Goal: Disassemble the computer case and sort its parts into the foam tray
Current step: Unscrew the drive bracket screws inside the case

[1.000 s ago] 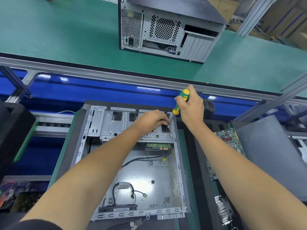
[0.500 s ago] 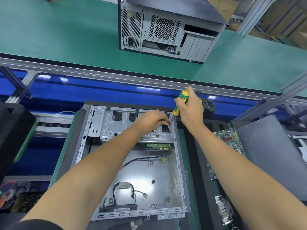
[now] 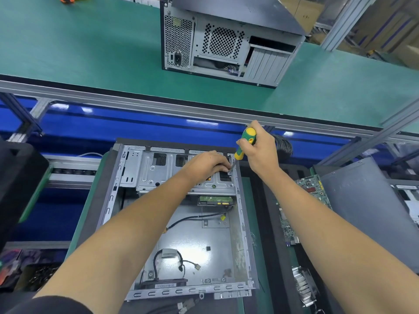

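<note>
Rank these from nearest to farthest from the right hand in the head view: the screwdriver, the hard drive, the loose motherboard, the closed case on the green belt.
1. screwdriver, gripped by the right hand
2. hard drive, below the drive cage
3. motherboard, right of the open case
4. closed case, beyond on the belt

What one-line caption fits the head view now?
Right hand drives a screwdriver into the open case; left hand steadies.

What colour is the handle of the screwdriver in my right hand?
Green and yellow. The screwdriver handle shows best in the head view, gripped by the right hand.

Bare forearms, dark left sleeve [image 3: 56,305]
</note>
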Available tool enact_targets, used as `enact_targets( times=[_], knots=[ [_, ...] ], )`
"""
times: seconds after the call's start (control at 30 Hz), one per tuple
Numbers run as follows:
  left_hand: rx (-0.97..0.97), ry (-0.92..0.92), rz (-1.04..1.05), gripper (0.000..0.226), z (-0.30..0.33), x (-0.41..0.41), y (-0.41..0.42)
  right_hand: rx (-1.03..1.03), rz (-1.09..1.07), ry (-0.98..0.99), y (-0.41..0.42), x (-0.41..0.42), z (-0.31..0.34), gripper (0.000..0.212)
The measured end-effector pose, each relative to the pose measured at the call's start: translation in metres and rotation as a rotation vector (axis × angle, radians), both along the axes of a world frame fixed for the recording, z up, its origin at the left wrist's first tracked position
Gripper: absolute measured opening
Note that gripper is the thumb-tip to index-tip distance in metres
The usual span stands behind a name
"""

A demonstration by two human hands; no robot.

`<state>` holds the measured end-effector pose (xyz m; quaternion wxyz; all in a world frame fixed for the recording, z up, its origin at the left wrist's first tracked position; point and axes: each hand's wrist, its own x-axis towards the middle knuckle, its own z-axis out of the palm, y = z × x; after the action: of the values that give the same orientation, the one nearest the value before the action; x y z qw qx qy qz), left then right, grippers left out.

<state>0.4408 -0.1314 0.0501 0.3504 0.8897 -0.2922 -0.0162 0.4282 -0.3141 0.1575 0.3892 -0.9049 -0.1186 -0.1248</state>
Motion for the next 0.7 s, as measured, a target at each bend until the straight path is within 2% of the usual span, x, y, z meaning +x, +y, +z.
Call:
enact_targets(
  times=[0.53, 0.7],
  knots=[
    [0.004, 0.031, 0.020, 0.023, 0.0005, -0.0006, -0.0006, 0.055, -0.011, -0.011, 0.0028, 0.0033, 0.0070, 0.024],
    [0.005, -0.015, 0.013, 0.018, 0.0016, -0.0018, 0.0002, 0.068, -0.007, -0.020, 0.0052, 0.0025, 0.0077, 0.022]
  ],
)
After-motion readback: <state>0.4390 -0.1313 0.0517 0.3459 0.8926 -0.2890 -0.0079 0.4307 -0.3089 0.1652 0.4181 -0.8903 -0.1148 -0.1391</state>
